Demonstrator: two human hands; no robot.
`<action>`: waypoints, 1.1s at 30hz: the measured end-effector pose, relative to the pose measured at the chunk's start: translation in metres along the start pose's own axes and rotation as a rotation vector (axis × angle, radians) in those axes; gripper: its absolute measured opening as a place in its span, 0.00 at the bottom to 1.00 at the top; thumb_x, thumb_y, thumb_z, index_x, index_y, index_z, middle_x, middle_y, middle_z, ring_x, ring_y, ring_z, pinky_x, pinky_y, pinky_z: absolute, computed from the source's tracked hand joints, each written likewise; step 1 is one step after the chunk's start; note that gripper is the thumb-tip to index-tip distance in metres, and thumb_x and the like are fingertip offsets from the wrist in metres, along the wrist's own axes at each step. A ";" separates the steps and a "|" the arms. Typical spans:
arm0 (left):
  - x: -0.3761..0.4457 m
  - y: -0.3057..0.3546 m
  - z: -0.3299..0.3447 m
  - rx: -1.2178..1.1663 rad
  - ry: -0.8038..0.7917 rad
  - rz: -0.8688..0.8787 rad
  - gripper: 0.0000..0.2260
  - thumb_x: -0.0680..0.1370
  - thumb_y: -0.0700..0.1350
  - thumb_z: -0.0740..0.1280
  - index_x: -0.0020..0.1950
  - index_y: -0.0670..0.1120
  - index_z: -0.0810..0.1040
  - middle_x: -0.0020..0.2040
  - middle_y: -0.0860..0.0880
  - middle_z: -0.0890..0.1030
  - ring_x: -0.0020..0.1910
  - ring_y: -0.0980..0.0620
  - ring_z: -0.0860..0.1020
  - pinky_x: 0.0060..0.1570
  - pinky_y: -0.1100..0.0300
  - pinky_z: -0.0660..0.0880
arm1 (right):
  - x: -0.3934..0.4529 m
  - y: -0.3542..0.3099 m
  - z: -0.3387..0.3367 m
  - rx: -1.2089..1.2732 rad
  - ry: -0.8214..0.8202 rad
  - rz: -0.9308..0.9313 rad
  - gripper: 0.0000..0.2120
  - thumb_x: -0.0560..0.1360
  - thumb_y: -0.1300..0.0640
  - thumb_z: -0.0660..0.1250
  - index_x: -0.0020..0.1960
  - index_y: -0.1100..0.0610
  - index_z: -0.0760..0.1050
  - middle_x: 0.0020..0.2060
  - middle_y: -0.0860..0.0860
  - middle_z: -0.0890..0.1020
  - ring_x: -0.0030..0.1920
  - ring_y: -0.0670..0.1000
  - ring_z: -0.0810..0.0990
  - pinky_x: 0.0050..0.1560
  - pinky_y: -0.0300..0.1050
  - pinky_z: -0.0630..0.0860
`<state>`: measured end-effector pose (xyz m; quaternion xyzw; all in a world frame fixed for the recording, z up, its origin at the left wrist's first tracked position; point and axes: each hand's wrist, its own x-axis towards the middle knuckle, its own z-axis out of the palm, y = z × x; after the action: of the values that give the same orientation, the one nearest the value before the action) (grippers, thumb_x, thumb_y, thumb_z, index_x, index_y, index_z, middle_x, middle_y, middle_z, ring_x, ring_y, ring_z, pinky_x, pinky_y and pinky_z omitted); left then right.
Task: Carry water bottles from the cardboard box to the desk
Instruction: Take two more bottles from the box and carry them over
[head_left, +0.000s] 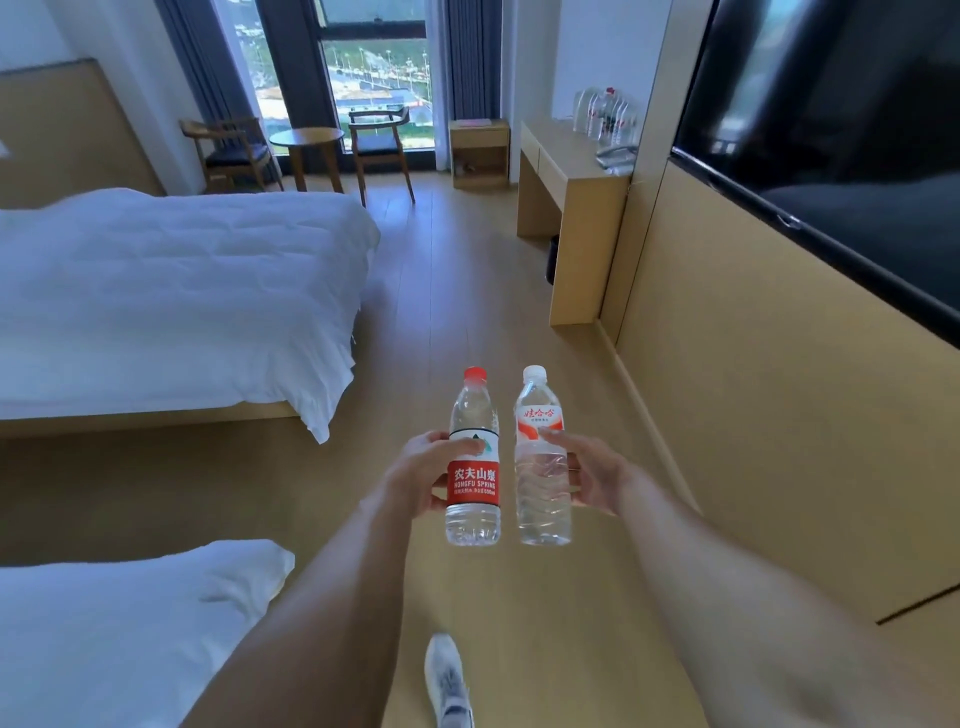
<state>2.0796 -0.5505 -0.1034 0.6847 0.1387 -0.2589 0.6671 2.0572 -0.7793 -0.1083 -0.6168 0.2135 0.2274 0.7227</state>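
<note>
My left hand grips a clear water bottle with a red cap and red label, held upright in front of me. My right hand grips a second clear bottle with a white cap and a white-and-red label, also upright, just to the right of the first. The wooden desk stands far ahead against the right wall. Several clear bottles stand on its far right part. No cardboard box is in view.
Two beds with white covers lie on the left. A wood-floor aisle runs ahead between beds and the right wall panel. A dark TV hangs on the right. Chairs and a round table stand by the window. My shoe shows below.
</note>
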 end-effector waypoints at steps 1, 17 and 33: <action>0.017 0.006 -0.001 0.002 -0.006 0.001 0.17 0.71 0.45 0.78 0.57 0.47 0.77 0.52 0.41 0.85 0.49 0.42 0.85 0.45 0.46 0.83 | 0.015 -0.007 -0.002 0.005 0.013 -0.003 0.21 0.75 0.48 0.72 0.63 0.59 0.78 0.47 0.54 0.84 0.42 0.53 0.83 0.43 0.46 0.77; 0.294 0.167 -0.059 -0.006 -0.138 -0.029 0.18 0.70 0.44 0.78 0.56 0.49 0.78 0.42 0.45 0.87 0.39 0.47 0.87 0.36 0.51 0.81 | 0.252 -0.177 0.005 0.019 0.125 0.000 0.20 0.75 0.48 0.72 0.62 0.58 0.78 0.46 0.54 0.85 0.43 0.53 0.83 0.47 0.48 0.78; 0.523 0.301 -0.107 -0.016 -0.069 -0.065 0.20 0.75 0.45 0.75 0.64 0.47 0.73 0.56 0.40 0.82 0.54 0.41 0.83 0.45 0.46 0.82 | 0.512 -0.327 0.008 -0.001 0.025 0.042 0.20 0.75 0.47 0.71 0.61 0.58 0.78 0.47 0.55 0.84 0.44 0.54 0.81 0.43 0.47 0.77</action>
<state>2.6915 -0.5484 -0.1344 0.6653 0.1399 -0.3026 0.6680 2.6640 -0.7821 -0.1488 -0.6153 0.2353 0.2350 0.7147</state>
